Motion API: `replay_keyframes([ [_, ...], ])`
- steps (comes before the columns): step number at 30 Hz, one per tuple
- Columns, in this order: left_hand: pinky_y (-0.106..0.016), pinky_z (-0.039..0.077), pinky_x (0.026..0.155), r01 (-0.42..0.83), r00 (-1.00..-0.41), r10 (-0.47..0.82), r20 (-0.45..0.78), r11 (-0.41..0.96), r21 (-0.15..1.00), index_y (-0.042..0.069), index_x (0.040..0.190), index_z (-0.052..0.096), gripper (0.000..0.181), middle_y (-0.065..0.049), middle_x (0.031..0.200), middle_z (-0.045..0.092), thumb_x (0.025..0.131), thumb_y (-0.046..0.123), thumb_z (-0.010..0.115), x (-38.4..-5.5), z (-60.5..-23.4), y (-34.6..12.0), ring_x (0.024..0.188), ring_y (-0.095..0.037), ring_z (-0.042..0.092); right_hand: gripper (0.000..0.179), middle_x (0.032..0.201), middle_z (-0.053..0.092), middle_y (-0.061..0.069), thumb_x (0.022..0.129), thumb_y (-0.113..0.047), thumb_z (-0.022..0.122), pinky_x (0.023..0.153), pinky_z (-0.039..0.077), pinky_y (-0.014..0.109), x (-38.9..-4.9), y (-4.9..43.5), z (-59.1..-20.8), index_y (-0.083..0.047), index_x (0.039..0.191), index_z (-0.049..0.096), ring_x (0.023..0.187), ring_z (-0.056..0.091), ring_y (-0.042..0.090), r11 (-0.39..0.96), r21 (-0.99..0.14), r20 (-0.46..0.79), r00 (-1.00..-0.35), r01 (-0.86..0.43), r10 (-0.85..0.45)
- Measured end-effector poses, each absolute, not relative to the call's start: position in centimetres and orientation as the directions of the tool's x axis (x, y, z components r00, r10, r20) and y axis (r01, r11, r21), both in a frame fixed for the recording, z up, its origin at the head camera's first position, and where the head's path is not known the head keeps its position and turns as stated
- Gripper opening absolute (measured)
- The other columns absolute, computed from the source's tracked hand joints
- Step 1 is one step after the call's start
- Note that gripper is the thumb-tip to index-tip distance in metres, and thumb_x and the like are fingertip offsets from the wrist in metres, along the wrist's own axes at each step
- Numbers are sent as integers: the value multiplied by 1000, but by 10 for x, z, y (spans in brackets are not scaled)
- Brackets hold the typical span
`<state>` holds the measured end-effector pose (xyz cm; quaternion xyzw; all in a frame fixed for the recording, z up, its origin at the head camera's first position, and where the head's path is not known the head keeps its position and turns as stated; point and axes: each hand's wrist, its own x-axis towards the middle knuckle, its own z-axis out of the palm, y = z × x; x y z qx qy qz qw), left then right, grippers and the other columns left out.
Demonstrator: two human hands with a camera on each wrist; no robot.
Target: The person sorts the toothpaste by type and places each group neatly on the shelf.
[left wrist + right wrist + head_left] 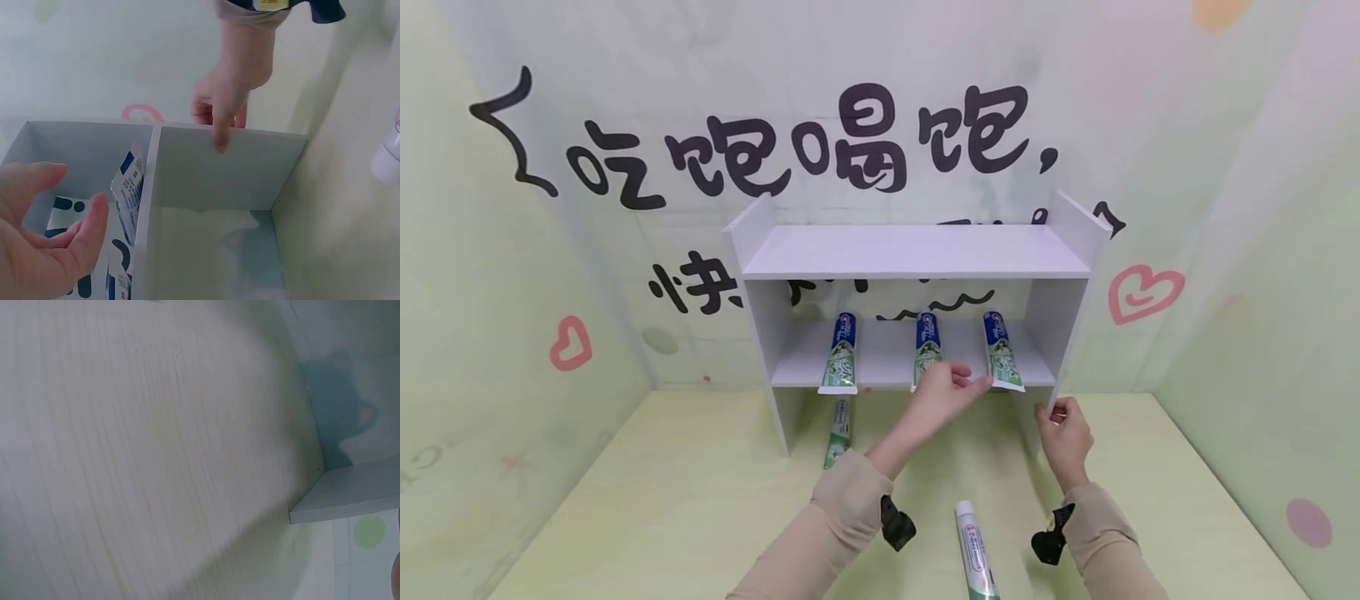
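A white two-tier shelf [917,250] stands on the table. On its middle board lie three blue-and-green toothpaste tubes: a left tube [841,354], a middle tube [928,333] and a right tube [1000,350], flat ends facing me. My left hand [943,392] is before the board, partly covering the middle tube, fingertips close to the right tube's flat end. Its thumb and fingers stand apart with nothing between them in the left wrist view. My right hand [1066,437] grips the front edge of the right side panel [219,165], its thumb over the inner face.
One white-and-green tube [839,429] lies on the table under the shelf's left part. Another tube [976,554] lies nearer me, between my forearms. Behind the shelf is a printed wall [865,50]; side walls flank the table [647,500].
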<state>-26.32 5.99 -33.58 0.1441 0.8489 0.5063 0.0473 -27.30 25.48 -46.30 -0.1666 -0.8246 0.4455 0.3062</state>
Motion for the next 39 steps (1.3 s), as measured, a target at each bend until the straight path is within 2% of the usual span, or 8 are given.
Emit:
replay_keyframes([
  [7,-18,51,71,267,-938,313,151,372,889,1,110,56,47,-4,93,63,80,36,67,-237,-344,51,83,-10,58,19,93,65,24,83,-12,60,81,34,45,-271,255,-461,3,93,54,82,63,35,553,-833,361,-761,-3,539],
  [12,-16,50,71,266,-932,331,147,351,898,3,111,56,49,-2,93,63,79,36,69,-225,-352,46,81,-8,57,19,95,65,25,84,-13,59,82,33,45,-272,256,-458,3,94,53,87,61,38,554,-833,356,-770,-5,529],
  [20,-15,49,68,200,-928,360,94,270,942,4,107,58,44,0,88,63,77,33,71,-205,-394,41,78,-6,56,20,95,65,25,84,-14,60,82,34,45,-273,257,-456,2,94,53,83,62,32,551,-834,351,-773,-2,529],
  [23,-15,48,66,151,-934,355,48,269,951,4,103,59,42,2,85,62,76,33,72,-197,-413,38,76,-6,55,20,94,65,24,83,-14,60,82,34,44,-274,258,-457,2,94,54,72,60,16,554,-833,350,-770,4,533],
  [26,-15,47,63,125,-935,354,15,289,949,4,100,59,40,3,82,61,75,32,73,-189,-429,35,73,-6,53,20,94,64,24,83,-15,61,81,34,43,-274,258,-457,1,93,54,65,48,-4,552,-834,349,-767,7,538],
  [28,-15,46,62,114,-933,360,1,294,949,2,99,59,41,2,81,61,75,31,73,-185,-437,33,72,-6,53,21,94,65,24,83,-15,61,82,34,43,-273,258,-457,1,93,54,64,43,-9,550,-835,346,-770,8,537],
  [32,-15,46,60,98,-924,381,-26,301,949,-1,98,58,40,2,79,61,76,28,73,-175,-452,30,70,-5,53,20,95,65,24,83,-15,61,83,33,43,-273,257,-459,1,94,53,67,47,-4,544,-839,332,-777,15,534],
  [39,-21,47,59,73,-934,348,-76,394,916,-1,97,55,41,-1,81,57,75,29,74,-166,-470,28,74,-11,52,21,96,64,25,84,-14,60,84,32,44,-272,254,-462,2,95,53,79,61,26,541,-840,322,-782,23,534],
])
